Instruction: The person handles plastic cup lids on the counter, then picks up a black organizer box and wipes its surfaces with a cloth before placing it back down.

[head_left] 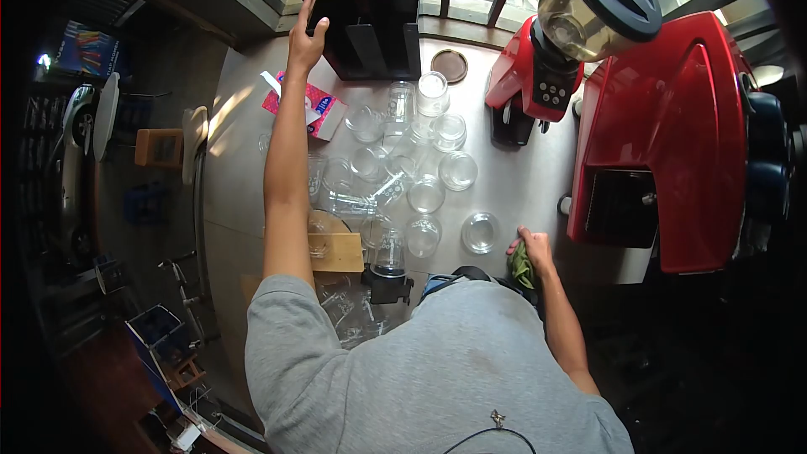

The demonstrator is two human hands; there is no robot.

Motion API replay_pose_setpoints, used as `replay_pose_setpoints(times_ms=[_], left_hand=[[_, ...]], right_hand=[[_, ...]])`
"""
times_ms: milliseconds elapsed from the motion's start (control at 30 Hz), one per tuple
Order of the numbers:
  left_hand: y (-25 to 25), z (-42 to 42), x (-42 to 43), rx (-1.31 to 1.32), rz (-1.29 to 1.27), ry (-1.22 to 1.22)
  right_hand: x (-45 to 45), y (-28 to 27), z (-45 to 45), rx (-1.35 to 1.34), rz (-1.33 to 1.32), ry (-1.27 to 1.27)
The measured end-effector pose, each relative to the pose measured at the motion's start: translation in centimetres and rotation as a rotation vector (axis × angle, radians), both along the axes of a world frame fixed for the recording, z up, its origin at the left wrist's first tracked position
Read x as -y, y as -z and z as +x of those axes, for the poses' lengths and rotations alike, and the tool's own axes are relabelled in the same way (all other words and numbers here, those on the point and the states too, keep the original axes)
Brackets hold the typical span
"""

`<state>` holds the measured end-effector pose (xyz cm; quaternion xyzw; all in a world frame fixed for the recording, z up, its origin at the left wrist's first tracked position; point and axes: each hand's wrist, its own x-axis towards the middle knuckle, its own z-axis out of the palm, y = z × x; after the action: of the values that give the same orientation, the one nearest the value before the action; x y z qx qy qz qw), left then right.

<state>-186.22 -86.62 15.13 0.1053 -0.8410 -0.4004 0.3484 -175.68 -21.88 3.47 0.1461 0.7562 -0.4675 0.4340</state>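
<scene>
My left hand (pixel 306 40) is stretched out at the top, its thumb and fingers around the left edge of a black box-like holder (pixel 370 34). Near the counter's front edge, my right hand (pixel 531 248) is closed on a crumpled green cloth (pixel 521 267). Just left of that hand stands a round glass container (pixel 480 233). Many clear glasses and jars, among them one jar (pixel 458 171), cover the middle of the counter. A pink tissue box (pixel 315 109) lies beside my left forearm.
A red coffee grinder (pixel 538 76) and a large red machine (pixel 672 126) stand on the right. A brown round lid (pixel 449 66) lies at the back. A wooden board (pixel 338 252) and more glassware (pixel 357 311) are near the front edge. Window bars run behind the counter.
</scene>
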Motion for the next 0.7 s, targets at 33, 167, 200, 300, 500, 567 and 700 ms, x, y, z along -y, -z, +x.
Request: replay_pose_setpoints(times_ms=[33, 167, 200, 300, 500, 567, 700], left_hand=[[-0.4, 0.2, 0.2, 0.070, -0.029, -0.014], [-1.6, 1.1, 0.5, 0.245, -0.127, -0.045], [-2.0, 1.3, 0.5, 0.276, -0.134, -0.038], [-2.7, 1.7, 0.8, 0.389, -0.179, -0.032], [-3.5, 1.0, 1.6, 0.574, -0.236, -0.045], [-3.4, 0.8, 1.3, 0.573, -0.238, -0.048], [-2.2, -1.1, -0.1, 0.451, -0.314, -0.133]], right_hand=[[-0.1, 0.1, 0.0, 0.001, -0.007, -0.004], [-0.3, 0.3, -0.1, -0.008, -0.018, -0.016], [-0.3, 0.2, -0.1, -0.001, -0.026, -0.019], [-0.4, 0.1, -0.3, 0.008, -0.040, -0.027], [-0.5, 0.5, 0.0, 0.017, -0.061, 0.000], [-0.5, 0.5, 0.1, 0.016, -0.063, 0.002], [-0.2, 0.1, 0.0, 0.016, -0.050, 0.006]])
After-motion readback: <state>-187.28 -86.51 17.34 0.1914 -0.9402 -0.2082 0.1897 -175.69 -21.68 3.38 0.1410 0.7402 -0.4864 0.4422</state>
